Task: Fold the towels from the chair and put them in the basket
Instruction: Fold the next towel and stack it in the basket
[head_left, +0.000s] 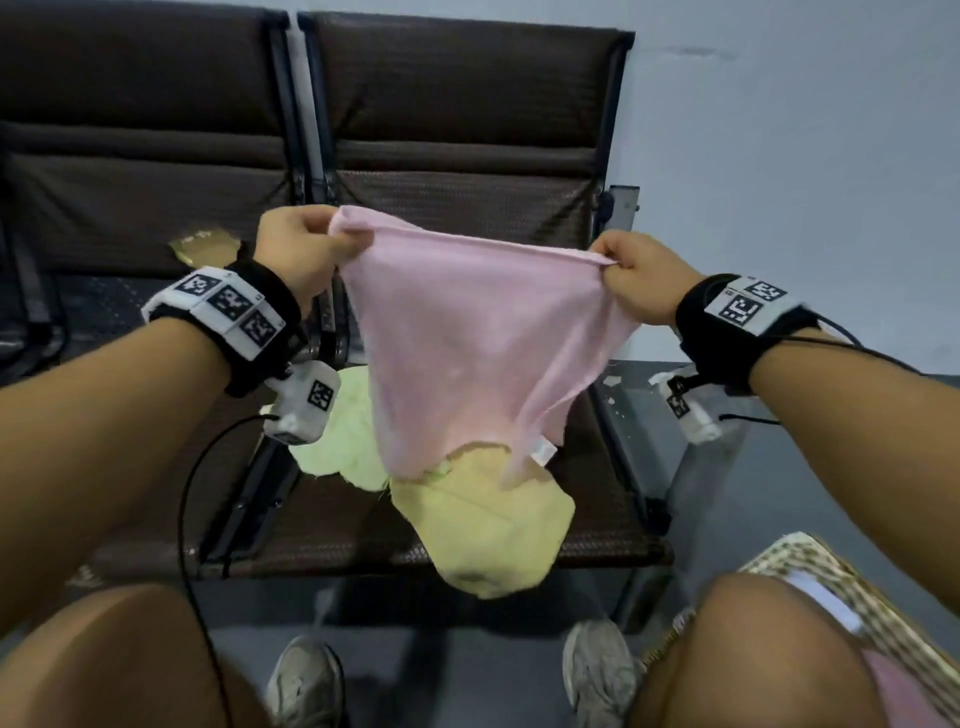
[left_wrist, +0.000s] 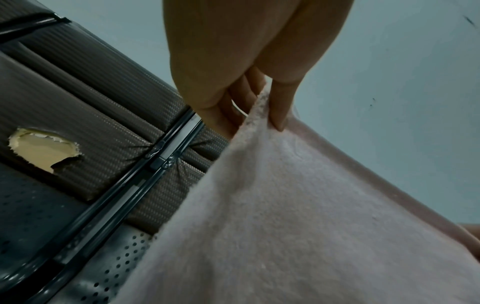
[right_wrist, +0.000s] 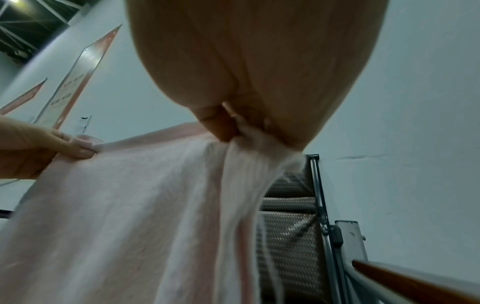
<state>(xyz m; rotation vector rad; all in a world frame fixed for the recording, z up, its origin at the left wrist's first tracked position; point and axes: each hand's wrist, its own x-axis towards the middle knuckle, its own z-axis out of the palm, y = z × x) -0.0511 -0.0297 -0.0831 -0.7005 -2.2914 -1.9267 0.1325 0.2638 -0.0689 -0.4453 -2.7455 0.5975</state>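
Observation:
A pink towel (head_left: 478, 332) hangs stretched between both hands above the brown chair seat (head_left: 597, 499). My left hand (head_left: 306, 244) pinches its upper left corner, thumb against fingers, as the left wrist view shows (left_wrist: 259, 107) on the pink towel (left_wrist: 285, 216). My right hand (head_left: 628, 270) grips the upper right corner, bunched in its fingers (right_wrist: 228, 127) in the right wrist view, with the pink towel (right_wrist: 124, 205) below. A yellow towel (head_left: 488, 530) and a light green towel (head_left: 348, 436) lie crumpled on the seat below. The woven basket (head_left: 841, 587) stands at the lower right, behind my right knee.
The chair is part of a row, with a second seat on the left whose cover is torn (head_left: 205, 247). A metal armrest (head_left: 639, 447) runs along the chair's right side. A pale wall (head_left: 805, 156) stands behind. My knees and shoes fill the lower edge.

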